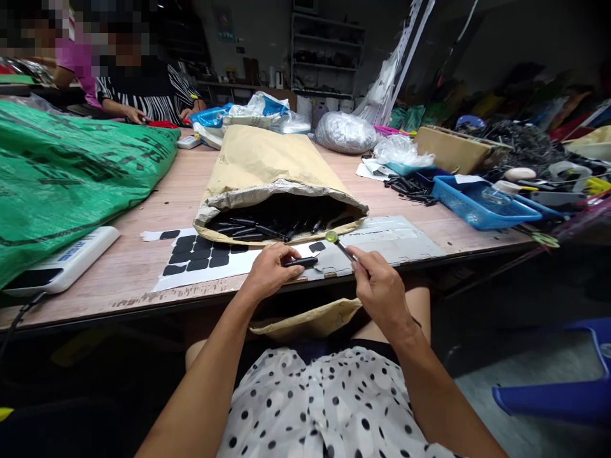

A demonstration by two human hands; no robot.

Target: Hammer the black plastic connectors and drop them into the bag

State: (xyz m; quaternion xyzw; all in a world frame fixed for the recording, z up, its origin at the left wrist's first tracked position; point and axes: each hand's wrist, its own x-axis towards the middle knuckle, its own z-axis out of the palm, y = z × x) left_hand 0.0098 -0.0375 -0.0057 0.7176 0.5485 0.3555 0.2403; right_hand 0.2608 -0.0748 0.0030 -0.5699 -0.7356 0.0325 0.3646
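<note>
My left hand (273, 268) is closed around a short black tube-like piece (305, 261) at the table's front edge. My right hand (379, 280) grips a small mallet (342, 245) by its thin shaft; its round yellow-green head points up and left. The mallet head is apart from the black piece. Just beyond my hands lies a paper sack (272, 159) with its mouth towards me, holding many similar black pieces (252, 228). Under its mouth is a white sheet with black rounded-square stickers (193, 254), beside a grey board (401, 238).
A green sack (86, 172) and a white scale-like device (71, 261) are at the left. Blue baskets (482, 207), loose black parts (410, 189) and clear plastic bags (346, 132) stand at the right. Another open sack (310, 319) is below the edge. A co-worker (138, 89) sits across.
</note>
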